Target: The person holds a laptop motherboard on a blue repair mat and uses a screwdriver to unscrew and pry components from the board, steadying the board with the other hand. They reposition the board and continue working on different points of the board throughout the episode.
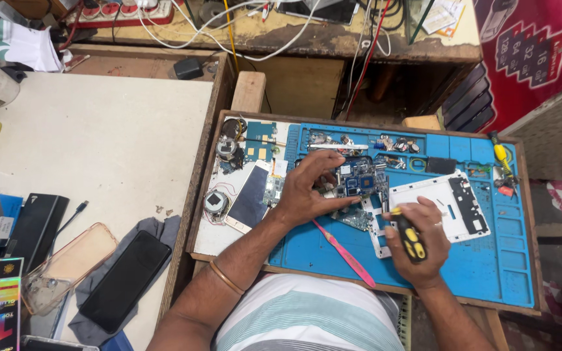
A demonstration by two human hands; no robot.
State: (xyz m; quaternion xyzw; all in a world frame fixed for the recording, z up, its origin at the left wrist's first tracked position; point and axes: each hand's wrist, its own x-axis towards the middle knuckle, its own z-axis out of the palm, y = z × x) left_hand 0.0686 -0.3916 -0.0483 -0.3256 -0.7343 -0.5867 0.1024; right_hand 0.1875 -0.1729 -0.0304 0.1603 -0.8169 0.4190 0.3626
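Head view, looking down at a blue work mat (463,273) sitting in a wooden tray (198,188). Left hand (310,188) resting over the mat's centre-left, fingers spread and bent, fingertips pressing down on a blue circuit board (359,182) lying on the mat; thin bangle (226,278) showing on that wrist. Right hand (417,244) hovering just right of the board, fingers curled tight around a black-and-yellow screwdriver (410,239), tip pointing toward the board's right edge; exact contact point too small to tell. White phone frame (447,208) lying flat on the mat, touching the board's right side, partly under the right hand. Pink pry tool (346,255) lying diagonally on the mat just below the board, near the left wrist. Phone screen panel (250,198) lying tilted at the mat's left edge, just left of the left hand, with small round parts (229,148) and loose components beside it. Second yellow-handled screwdriver (502,159) lying at the mat's far right corner, well apart from both hands. Small screws and metal bits (359,142) filling the compartments along the mat's top edge. Left of the tray, on a pale table (99,130): black phone (125,281) lying on a grey cloth (154,234), clear phone case (66,263) just beside it.
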